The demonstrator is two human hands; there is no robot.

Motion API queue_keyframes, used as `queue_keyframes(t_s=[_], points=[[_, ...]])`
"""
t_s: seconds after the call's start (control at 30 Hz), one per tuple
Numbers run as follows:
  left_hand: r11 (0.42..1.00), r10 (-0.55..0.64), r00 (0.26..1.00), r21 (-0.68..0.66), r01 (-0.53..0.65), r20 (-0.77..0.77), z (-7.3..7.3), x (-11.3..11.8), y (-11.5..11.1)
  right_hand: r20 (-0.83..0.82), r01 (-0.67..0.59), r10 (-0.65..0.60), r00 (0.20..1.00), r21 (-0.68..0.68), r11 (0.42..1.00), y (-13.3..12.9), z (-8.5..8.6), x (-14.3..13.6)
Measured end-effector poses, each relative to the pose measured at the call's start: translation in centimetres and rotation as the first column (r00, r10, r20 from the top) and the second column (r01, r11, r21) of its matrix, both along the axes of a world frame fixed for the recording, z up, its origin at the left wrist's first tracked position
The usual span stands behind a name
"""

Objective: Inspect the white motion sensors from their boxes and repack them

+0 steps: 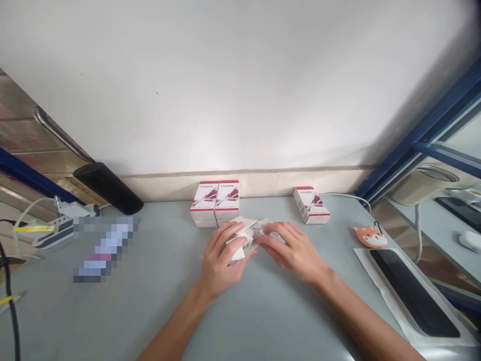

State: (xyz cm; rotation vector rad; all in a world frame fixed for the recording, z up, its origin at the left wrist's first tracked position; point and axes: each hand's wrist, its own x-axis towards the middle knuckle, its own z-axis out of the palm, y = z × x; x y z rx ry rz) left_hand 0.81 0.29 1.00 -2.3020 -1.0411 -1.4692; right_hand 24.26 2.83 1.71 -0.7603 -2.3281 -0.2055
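My left hand (pixel 224 259) is closed around a small white box (pixel 237 254) above the grey table. Clear plastic wrapping (pixel 251 234) shows at the box's open end, and what lies inside it cannot be made out. From the right, my right hand (pixel 291 250) pinches the edge of this wrapping with thumb and fingers. Just behind my hands, two white-and-red printed boxes (pixel 215 201) stand side by side near the wall. A similar printed box (pixel 311 205) sits apart from them, farther right.
At the right lie an orange animal-face case (pixel 370 236) and a dark-screened phone (pixel 413 292) on a white sheet. To the left are a pixelated object (pixel 105 250), a black cylinder (pixel 108 188) and a power strip (pixel 56 231) with cables. A wall (pixel 240 100) bounds the table's back.
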Motion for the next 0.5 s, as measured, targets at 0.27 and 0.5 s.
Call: queue_keyframes(t_s=[0.27, 0.5], points=[[0.999, -0.015, 0.999, -0.044, 0.017, 0.053, 0.2, -0.4, 0.0, -0.337, 0.156, -0.218, 0.916, -0.201, 0.967, 1.4, -0.2, 1.3], [0.955, -0.117, 0.926, -0.216, 0.204, 0.359, -1.2, 0.7, -0.6, 0.118, 0.608, -0.631, 0.767, -0.446, 0.656, 3.7, -2.4, 2.6]])
